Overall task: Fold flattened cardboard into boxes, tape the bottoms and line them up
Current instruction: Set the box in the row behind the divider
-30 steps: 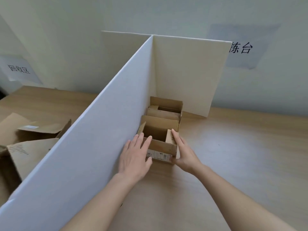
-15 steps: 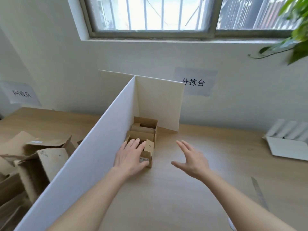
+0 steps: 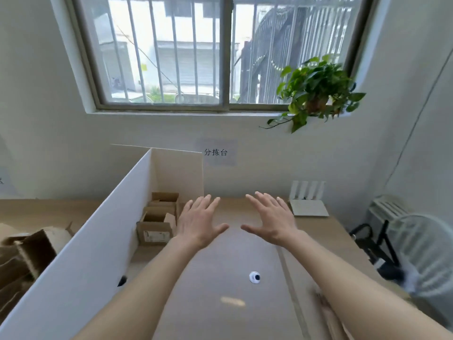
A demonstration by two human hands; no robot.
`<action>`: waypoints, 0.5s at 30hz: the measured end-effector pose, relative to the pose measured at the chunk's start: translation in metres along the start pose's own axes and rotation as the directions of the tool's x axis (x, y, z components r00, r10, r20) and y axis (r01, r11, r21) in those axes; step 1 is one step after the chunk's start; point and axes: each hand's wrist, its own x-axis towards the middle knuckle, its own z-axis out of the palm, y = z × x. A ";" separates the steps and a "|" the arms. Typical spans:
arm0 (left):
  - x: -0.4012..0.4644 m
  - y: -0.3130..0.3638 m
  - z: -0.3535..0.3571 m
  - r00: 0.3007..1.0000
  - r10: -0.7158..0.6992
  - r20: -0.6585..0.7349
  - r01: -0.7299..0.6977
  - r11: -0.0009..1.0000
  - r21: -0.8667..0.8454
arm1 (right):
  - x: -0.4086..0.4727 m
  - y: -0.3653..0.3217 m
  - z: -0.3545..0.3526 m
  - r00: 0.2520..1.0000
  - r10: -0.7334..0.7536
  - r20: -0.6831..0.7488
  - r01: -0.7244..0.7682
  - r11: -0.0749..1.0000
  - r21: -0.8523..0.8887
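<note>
A long light-wood desk runs away from the viewer to a pale wall under a barred window, and a tall white foam-board divider stands on it, angling from the near left corner to a second white panel that closes it off at the far end. Left of the divider lies a heap of flattened brown cardboard sheets, some half opened. Both bare forearms reach out over the middle of the desk: the left hand and the right hand hover side by side, palms down, fingers straight and spread, each grip released and holding nothing, touching neither box nor desk as far as the view shows. Just left of the left hand, tight against the right face of the divider, two small brown corrugated cardboard boxes stand in a row, one behind the other: the near folded box has its top flaps up and open and a white printed label on its front face, while the far folded box sits in the corner by the end panel, also open-topped. A trailing green potted plant hangs at the window's right. A white folder rack sits at the desk's far right. A small white-and-black round object, blurred, lies near the desk's centre.
</note>
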 end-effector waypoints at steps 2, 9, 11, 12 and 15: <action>-0.029 0.037 -0.008 1.000 0.014 -0.005 -0.014 1.000 -0.023 | -0.049 0.019 -0.022 1.000 0.022 0.001 -0.022 0.999 -0.036; -0.100 0.167 -0.027 0.997 0.065 0.044 -0.061 0.994 -0.088 | -0.190 0.117 -0.093 0.990 0.140 0.012 -0.138 0.986 -0.095; -0.106 0.202 -0.027 0.995 0.082 0.053 -0.076 0.992 -0.103 | -0.219 0.153 -0.108 0.984 0.178 0.008 -0.176 0.979 -0.101; -0.108 0.220 -0.025 0.995 0.088 0.055 -0.081 0.991 -0.111 | -0.232 0.172 -0.113 0.980 0.199 0.007 -0.197 0.974 -0.108; -0.103 0.275 -0.008 0.993 0.100 0.070 -0.090 0.987 -0.132 | -0.261 0.235 -0.113 0.961 0.275 0.006 -0.273 0.957 -0.094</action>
